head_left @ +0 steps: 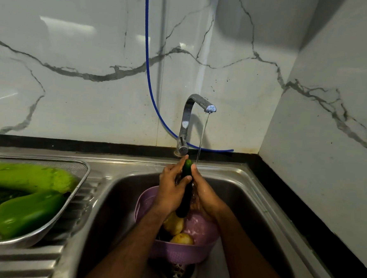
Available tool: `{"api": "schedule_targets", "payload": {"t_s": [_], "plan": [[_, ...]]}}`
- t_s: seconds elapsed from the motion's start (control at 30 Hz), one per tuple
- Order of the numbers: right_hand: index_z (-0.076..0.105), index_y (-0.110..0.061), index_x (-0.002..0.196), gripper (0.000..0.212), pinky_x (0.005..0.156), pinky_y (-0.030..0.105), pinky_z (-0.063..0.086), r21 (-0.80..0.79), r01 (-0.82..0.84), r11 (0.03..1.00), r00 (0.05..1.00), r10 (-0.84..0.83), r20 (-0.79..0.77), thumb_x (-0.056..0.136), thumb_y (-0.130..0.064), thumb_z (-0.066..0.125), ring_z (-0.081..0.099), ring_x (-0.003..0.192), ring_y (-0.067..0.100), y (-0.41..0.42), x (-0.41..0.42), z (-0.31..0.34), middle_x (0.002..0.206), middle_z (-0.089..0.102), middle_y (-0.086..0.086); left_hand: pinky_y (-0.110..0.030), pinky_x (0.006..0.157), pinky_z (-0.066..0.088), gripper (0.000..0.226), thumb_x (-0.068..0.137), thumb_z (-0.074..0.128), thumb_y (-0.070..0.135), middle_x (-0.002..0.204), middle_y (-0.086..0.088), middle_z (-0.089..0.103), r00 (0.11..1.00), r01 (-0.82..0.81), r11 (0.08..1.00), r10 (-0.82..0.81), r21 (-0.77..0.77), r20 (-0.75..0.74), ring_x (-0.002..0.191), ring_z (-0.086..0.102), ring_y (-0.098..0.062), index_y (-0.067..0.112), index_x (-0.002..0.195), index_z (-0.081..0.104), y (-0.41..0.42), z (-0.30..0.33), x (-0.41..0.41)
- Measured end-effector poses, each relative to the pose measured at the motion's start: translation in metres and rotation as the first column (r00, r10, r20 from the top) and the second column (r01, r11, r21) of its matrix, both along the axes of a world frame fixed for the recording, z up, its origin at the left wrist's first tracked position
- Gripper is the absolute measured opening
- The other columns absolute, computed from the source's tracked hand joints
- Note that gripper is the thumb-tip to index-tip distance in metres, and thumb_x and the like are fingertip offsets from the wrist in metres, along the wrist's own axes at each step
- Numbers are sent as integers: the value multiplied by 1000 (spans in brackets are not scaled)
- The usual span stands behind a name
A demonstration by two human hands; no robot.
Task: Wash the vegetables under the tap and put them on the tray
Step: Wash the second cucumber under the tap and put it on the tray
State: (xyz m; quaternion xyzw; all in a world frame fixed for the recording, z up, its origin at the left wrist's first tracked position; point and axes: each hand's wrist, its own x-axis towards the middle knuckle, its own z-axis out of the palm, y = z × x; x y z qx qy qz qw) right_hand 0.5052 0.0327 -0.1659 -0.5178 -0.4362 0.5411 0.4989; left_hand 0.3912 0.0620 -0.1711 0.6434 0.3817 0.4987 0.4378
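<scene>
Cucumber (pixel 186 190), dark green and wet, held upright over the sink (pixel 250 186), just below and left of the thin stream from the tap (pixel 192 118). Gripped from both sides: left hand (pixel 170 191) wrapped round the upper half, thumb across the front; right hand (pixel 205 196) cupped against the other side, fingers (pixel 194 171) curled to the skin. Both hands clenched on it, neither released. Water running over the right hand and down the lower end.

Directly beneath, a purple colander (pixel 182 252) sitting in the basin over the drain (pixel 176 271), with two potatoes (pixel 176 225) inside and something dark beside them, too shadowed to name. On the draining board at the sink's left edge, the tray (pixel 75 199), already carrying large pale green gourds (pixel 27 211) and a darker ridged vegetable between them.

Likely step: rubbing the cucumber clean, then over to the tray.

Risks from here:
- Slippery skin plus wet palms: easy to shoot out of the grip, probably down onto the potatoes or into the unwashed basin.
- Stream thin and slightly off to the right: upper tip may stay unrinsed unless shifted under it.
- Tray crowded toward its near side: a long cucumber laid on the sloping gourds could roll off onto the draining board.
- Dripping carry across the sink rim: puddles on the worktop (pixel 302 210).
</scene>
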Motion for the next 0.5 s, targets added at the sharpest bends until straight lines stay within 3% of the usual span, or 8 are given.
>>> {"api": "schedule_targets", "payload": {"t_s": [0.13, 0.27, 0.33, 0.4, 0.5], "plan": [[62, -32, 130, 32, 110, 46, 49, 96, 35, 995, 979, -53, 198, 103, -46, 54, 67, 118, 13, 4, -1, -4, 122, 73, -4, -45, 111, 44, 65, 97, 57, 8, 141, -1, 49, 996, 32, 999, -33, -13, -77, 131, 48, -20, 53, 141, 43, 5, -6, -4], [59, -39, 120, 19, 105, 44, 53, 149, 169, 974, 965, -194, 176, 104, -45, 52, 66, 114, 15, 6, 0, 5, 122, 69, -1, -42, 107, 48, 75, 91, 62, -2, 140, 3, 56, 960, 228, 961, -248, -154, -133, 130, 53, -16, 31, 152, 34, -1, -12, -12], [51, -44, 127, 21, 95, 41, 59, 210, 211, 955, 966, -237, 105, 106, -39, 49, 66, 113, 18, 7, 0, 10, 124, 66, 3, -37, 102, 52, 77, 87, 69, 1, 134, 3, 59, 946, 263, 944, -293, -198, -140, 124, 57, -16, 28, 150, 35, -5, -17, -13], [46, -49, 131, 29, 92, 40, 60, 251, 205, 946, 968, -234, 91, 108, -31, 49, 67, 113, 20, 7, 0, 10, 124, 65, 5, -26, 91, 55, 65, 86, 72, 4, 122, 3, 65, 951, 238, 947, -272, -217, -146, 114, 62, -14, 26, 141, 45, -5, -22, -13], [47, -49, 131, 35, 100, 41, 55, 266, 192, 945, 968, -227, 109, 107, -25, 50, 64, 116, 20, 8, -2, 9, 129, 61, -1, -23, 72, 54, 39, 87, 72, 6, 108, -4, 71, 946, 151, 966, -202, -208, -253, 99, 68, -18, 9, 125, 62, -2, -25, -13]]}}
